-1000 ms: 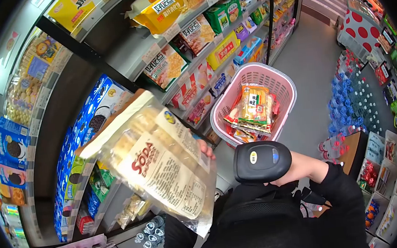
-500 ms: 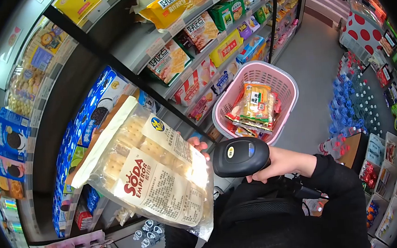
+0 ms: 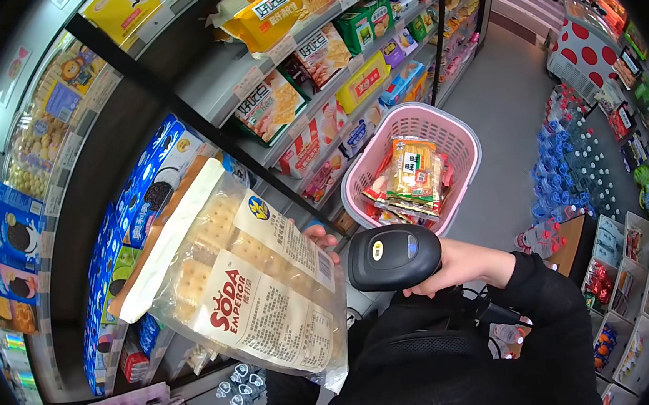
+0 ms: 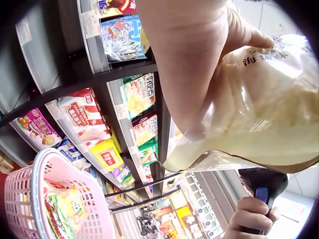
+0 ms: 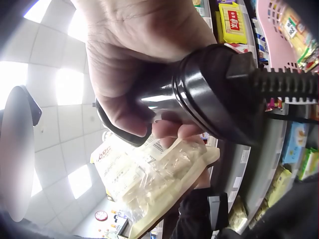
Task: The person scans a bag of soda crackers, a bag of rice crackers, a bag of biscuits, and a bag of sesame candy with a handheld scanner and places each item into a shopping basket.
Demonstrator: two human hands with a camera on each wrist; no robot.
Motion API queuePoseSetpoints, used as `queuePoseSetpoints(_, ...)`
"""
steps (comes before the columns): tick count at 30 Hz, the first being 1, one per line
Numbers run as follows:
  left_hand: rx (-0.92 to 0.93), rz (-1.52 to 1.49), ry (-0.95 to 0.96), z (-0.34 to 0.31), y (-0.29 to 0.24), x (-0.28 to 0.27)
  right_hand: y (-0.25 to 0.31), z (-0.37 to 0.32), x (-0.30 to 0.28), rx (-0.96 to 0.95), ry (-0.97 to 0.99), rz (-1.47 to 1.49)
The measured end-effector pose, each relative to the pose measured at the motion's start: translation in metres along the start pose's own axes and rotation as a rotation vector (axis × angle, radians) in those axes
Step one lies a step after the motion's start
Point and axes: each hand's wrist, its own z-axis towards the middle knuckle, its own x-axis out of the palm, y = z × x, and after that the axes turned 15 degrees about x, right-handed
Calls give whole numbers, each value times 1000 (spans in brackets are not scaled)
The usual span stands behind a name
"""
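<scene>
My left hand (image 3: 320, 238) grips a large clear bag of soda crackers (image 3: 250, 274) from its far side, so most of that hand is hidden in the head view. The bag is tilted, its printed label and barcode facing up. In the left wrist view, the thumb side of the left hand (image 4: 187, 64) lies against the plastic. My right hand (image 3: 465, 265) holds a black barcode scanner (image 3: 395, 256), its head beside the bag's barcode edge. Seen from the right wrist, fingers wrap round the scanner's handle (image 5: 167, 99), with a coiled cord at its end.
A pink basket (image 3: 469, 160) with several snack packs (image 3: 414, 171) stands ahead on the floor. Shelves (image 3: 248, 82) of biscuits run along the left. Bottled drinks (image 3: 568, 158) and white bins (image 3: 633, 291) line the right, with a grey aisle (image 3: 503, 86) between.
The scanner has moved left and turned its head toward the cracker bag. The bag has shifted slightly left and tilted. Over the last half second both hands have stayed nearly still.
</scene>
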Motion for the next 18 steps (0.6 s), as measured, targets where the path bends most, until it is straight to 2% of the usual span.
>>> queuePoseSetpoints(3,-38,-16,1,-35,-8,3,1,-2,-5,-15,7,-3)
queuePoseSetpoints(7,-57,9,-62,-21,1,15,-6,0,-17,-25,-1,5)
queuePoseSetpoints(8,-58,-1,-57,-19,-1,18,-11,0,-20,-79,-33,22)
queuePoseSetpoints(10,-327,45,-130,-19,-5,18,-15,-8,-26,-124,-77,44)
queuePoseSetpoints(11,-324,37,-129,-27,2,11,-35,-2,-31,-347,-196,-131)
queuePoseSetpoints(13,-271,333,-428,-35,21,2,-48,-5,-32,-352,-255,-152)
queuePoseSetpoints(14,-399,565,-466,-27,28,3,-56,-4,-35,-384,-268,-175)
queuePoseSetpoints(15,-395,479,-468,-77,29,-87,-74,6,-40,-378,-262,-233)
queuePoseSetpoints(17,-397,456,-425,-45,50,-51,-87,6,-43,-325,-304,-38)
queuePoseSetpoints(18,-406,499,-404,-49,63,-70,-96,8,-50,-317,-288,-43)
